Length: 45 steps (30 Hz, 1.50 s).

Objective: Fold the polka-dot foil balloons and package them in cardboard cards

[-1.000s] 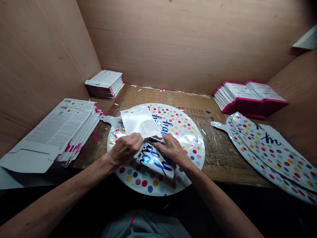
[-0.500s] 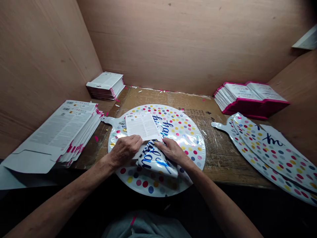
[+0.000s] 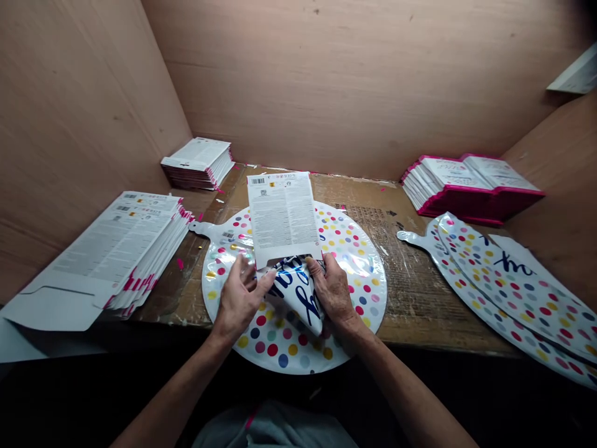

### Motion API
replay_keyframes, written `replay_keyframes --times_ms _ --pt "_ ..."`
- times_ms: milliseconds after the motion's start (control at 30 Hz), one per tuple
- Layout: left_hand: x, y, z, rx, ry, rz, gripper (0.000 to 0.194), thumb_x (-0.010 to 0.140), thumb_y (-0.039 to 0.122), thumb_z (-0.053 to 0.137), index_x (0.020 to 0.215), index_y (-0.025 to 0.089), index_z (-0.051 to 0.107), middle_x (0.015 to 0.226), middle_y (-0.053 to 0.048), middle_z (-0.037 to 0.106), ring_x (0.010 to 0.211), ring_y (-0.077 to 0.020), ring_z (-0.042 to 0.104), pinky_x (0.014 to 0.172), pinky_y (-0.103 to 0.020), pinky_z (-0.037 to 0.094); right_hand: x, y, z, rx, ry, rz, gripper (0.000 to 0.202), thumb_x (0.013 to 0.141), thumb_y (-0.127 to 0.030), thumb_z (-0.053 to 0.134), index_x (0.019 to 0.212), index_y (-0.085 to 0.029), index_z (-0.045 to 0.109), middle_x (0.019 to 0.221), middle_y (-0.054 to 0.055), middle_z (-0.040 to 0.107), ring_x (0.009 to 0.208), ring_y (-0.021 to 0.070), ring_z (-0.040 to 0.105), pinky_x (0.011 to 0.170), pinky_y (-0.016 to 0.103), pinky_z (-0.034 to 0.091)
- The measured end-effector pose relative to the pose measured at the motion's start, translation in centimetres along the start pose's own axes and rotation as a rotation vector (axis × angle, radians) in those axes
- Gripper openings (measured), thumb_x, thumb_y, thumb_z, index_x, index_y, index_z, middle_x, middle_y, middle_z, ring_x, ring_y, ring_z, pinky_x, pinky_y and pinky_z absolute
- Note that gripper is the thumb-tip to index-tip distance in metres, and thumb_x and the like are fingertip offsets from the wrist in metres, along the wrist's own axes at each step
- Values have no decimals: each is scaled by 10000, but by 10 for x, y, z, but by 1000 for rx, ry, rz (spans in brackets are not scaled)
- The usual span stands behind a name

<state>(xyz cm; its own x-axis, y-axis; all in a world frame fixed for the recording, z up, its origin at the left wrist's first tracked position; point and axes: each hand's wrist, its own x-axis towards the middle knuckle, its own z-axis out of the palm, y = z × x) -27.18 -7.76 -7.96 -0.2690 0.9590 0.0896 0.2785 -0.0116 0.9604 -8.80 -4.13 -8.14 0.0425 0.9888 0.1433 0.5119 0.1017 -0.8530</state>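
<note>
A white printed cardboard sleeve [image 3: 284, 214] with a barcode lies over a flat dotted foil balloon [image 3: 289, 348]. From the sleeve's near, open end sticks a folded foil balloon [image 3: 298, 295] with dark blue lettering, partly inside. My right hand [image 3: 333, 289] grips this folded balloon by the sleeve's lower right corner, thumb on top. At the lower left corner is my left hand [image 3: 240, 298], fingers apart, its thumb by the folded foil; whether it touches the sleeve I cannot tell.
Stacked sleeves [image 3: 107, 242] stand at the left, with a smaller stack [image 3: 198, 155] behind. Pink-edged filled packets [image 3: 471, 183] sit at the back right. More dotted foil balloons [image 3: 517, 292] overhang the right edge. Wooden panels [image 3: 298, 81] enclose the cardboard-covered table [image 3: 405, 298].
The sleeve has moved away from me and stands straighter, its open end now around part of the folded balloon. My left hand has loosened its grip, fingers spreading; my right hand has shifted slightly.
</note>
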Motion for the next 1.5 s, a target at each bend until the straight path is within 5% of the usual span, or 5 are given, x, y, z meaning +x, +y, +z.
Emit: replay_keyframes --times_ms 133,367,567,800,1500 --pt "0 2 16 -464 -242 -232 564 752 457 710 1175 129 532 993 -123 729 803 -240 719 711 -365 598 0 3 -2 -20 37 11 331 900 -540 478 783 -232 439 711 0 580 646 169 508 605 276 383" --pt "23 -4 38 -93 5 -189 390 717 509 701 754 127 629 608 -19 649 519 -149 589 456 -222 440 -18 6 -17 -31 60 -33 468 955 -570 395 1130 -165 552 1023 121 679 895 243 647 753 368 526" --pt "10 15 37 3 120 -125 346 734 475 681 709 133 632 617 -15 632 582 -147 563 519 -225 421 -55 9 -18 -386 109 -746 721 953 -439 496 1517 -77 231 1458 241 425 1393 328 362 1086 536 390" --pt "-10 35 21 -946 -155 -278 890 718 887 368 1135 160 668 1061 -122 715 1102 -340 620 892 -447 531 -57 6 -21 -257 -59 -997 504 986 -146 375 1486 -101 329 1381 164 548 1381 242 401 1089 449 439" --pt "8 48 35 -1262 -57 -391 775 846 728 428 1400 190 495 1276 -88 651 1199 -291 592 1071 -410 444 -52 -16 10 -474 -28 -861 549 866 -56 401 1413 -11 422 1430 234 469 1412 294 333 1106 486 414"
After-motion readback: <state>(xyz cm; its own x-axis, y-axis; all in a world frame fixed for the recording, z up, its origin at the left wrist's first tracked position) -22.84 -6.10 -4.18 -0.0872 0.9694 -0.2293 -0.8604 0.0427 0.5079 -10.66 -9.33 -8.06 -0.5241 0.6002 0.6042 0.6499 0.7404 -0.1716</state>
